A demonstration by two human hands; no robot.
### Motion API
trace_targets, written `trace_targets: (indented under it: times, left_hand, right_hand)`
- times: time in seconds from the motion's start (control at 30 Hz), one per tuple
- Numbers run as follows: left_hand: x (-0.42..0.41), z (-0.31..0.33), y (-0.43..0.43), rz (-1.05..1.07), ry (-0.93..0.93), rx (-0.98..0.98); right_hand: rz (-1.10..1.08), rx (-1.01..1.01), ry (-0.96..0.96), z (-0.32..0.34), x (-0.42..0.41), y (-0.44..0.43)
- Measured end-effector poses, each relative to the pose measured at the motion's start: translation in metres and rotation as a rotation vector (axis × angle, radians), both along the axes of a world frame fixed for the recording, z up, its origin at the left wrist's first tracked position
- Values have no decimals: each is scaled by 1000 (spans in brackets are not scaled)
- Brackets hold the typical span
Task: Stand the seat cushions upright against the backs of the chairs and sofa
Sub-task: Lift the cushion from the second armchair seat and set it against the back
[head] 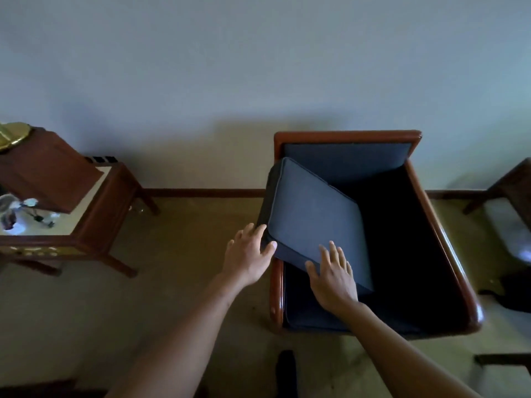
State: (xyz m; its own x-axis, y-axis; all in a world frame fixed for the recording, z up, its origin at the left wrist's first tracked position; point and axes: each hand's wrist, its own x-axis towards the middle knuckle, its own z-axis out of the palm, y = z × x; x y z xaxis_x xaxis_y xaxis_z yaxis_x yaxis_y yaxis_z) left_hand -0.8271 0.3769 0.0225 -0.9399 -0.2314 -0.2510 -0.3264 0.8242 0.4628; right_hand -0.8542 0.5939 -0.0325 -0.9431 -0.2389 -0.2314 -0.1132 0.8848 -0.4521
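Observation:
A wooden armchair [347, 136] with dark blue upholstery stands against the wall. Its blue seat cushion [310, 214] is lifted and tilted, leaning over the chair's left arm, its far corner near the backrest. My left hand [248, 255] grips the cushion's near left corner, thumb on top and fingers around the edge. Flat on the cushion's near edge lies my right hand [333, 275], fingers spread. The dark seat base under the cushion is exposed.
A wooden side table [94, 225] with a glass top stands to the left, carrying a wooden box [46, 170], a brass object and small glass items. Another chair [514, 202] is partly visible at the right edge. Beige carpet lies between them.

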Motion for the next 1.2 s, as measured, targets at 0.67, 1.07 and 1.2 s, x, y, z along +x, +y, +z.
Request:
trace_targets:
  times: [0.67,1.07,1.2]
  left_hand:
    - [-108,-133,1,600,124,642]
    - [-91,-86,73,792,188,766]
    - [-101,-39,107,842,173,854]
  right_hand:
    - [-1496,-1460,-956,-215,-106,64]
    - [-1378,-1448,-906,-147,-97,164]
    - [-1329,-1234,-775,-88,-90,199]
